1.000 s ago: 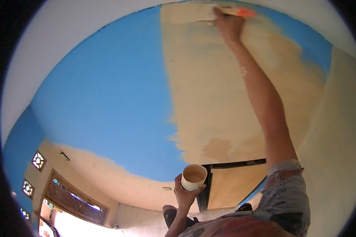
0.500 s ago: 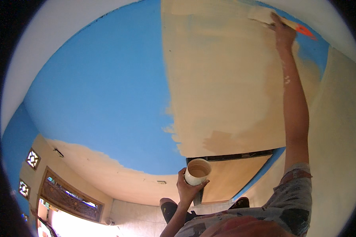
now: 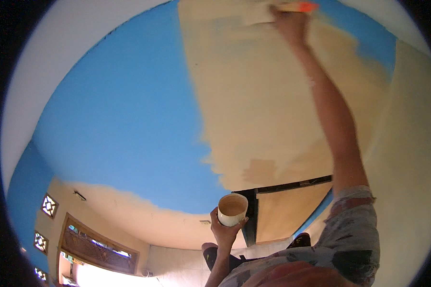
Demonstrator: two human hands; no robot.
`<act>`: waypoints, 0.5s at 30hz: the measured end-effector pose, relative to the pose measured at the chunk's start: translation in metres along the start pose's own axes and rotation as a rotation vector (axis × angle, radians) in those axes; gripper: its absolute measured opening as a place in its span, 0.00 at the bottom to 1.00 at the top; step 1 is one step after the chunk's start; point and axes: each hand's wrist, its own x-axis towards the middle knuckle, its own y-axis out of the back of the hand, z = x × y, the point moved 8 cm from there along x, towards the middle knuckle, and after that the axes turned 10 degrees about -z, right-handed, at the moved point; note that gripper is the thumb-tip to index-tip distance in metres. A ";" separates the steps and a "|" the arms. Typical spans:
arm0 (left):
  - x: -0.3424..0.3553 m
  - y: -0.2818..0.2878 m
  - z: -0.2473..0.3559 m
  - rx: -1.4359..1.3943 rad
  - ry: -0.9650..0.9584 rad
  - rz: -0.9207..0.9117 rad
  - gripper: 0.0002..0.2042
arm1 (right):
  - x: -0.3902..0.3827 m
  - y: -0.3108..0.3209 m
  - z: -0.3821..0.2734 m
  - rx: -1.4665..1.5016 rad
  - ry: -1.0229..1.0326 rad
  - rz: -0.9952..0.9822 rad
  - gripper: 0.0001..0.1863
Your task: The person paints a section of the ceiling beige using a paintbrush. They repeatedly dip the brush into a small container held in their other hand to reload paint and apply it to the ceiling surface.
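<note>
My right hand (image 3: 292, 26) is raised at the top of the wall, closed round a paintbrush (image 3: 305, 7) with a pale handle tipped in bright orange. The brush lies on the beige-painted area (image 3: 273, 105) close to the upper edge, slightly blurred. My left hand (image 3: 224, 229) is low in front of my body, fingers wrapped round a white cup (image 3: 231, 220) of tan liquid paint. To its left the wall is bright blue (image 3: 119, 115), with a ragged border against the beige.
A light wooden door or panel (image 3: 282, 215) in a dark frame is below the beige area. At lower left are patterned vent openings (image 3: 49, 205), a wooden transom (image 3: 96, 244) over a bright doorway, and pale floor tiles (image 3: 177, 260). A pale band (image 3: 52, 57) borders the wall above.
My right hand and brush went rightward along the top, then came back up and left. My left hand and cup shifted only slightly in the picture, along with the view.
</note>
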 end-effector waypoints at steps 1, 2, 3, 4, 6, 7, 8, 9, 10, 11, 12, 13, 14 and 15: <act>0.000 -0.004 -0.001 -0.028 -0.011 -0.013 0.41 | 0.009 0.037 0.040 -0.108 0.001 -0.012 0.17; 0.002 -0.008 0.000 -0.055 -0.029 -0.029 0.41 | 0.017 0.081 0.071 -0.212 0.058 0.000 0.18; 0.002 -0.006 0.000 -0.070 -0.036 -0.035 0.41 | 0.018 0.111 0.089 -0.263 -0.058 0.024 0.18; 0.000 -0.004 -0.001 -0.068 -0.024 -0.037 0.41 | 0.019 0.138 0.105 -0.306 -0.175 0.039 0.18; 0.003 -0.013 0.003 -0.099 -0.033 -0.083 0.41 | 0.023 0.191 0.111 -0.395 -0.096 0.000 0.19; 0.003 -0.015 0.003 -0.100 -0.027 -0.093 0.41 | 0.024 0.203 0.100 -0.426 -0.085 -0.024 0.19; 0.003 -0.014 0.002 -0.089 -0.019 -0.100 0.41 | 0.022 0.207 0.096 -0.450 -0.083 -0.047 0.19; 0.002 -0.013 0.001 -0.079 -0.011 -0.106 0.41 | 0.023 0.198 0.087 -0.475 0.036 -0.015 0.19; 0.002 -0.014 -0.001 -0.092 0.005 -0.108 0.41 | 0.025 0.181 0.076 -0.499 0.157 0.017 0.20; 0.002 -0.015 -0.003 -0.105 0.016 -0.119 0.41 | 0.027 0.168 0.063 -0.530 0.275 0.052 0.20; 0.002 -0.014 -0.005 -0.111 0.030 -0.124 0.41 | 0.033 0.133 0.056 -0.637 0.269 -0.133 0.20; 0.006 -0.017 0.001 -0.113 0.008 -0.130 0.41 | 0.038 0.103 0.059 -0.716 0.212 -0.134 0.20; 0.007 -0.020 0.004 -0.119 -0.021 -0.132 0.41 | 0.044 0.073 0.058 -0.796 0.162 -0.130 0.20; 0.004 -0.013 0.000 -0.104 -0.022 -0.097 0.41 | 0.029 0.021 0.009 -0.497 -0.021 -0.279 0.15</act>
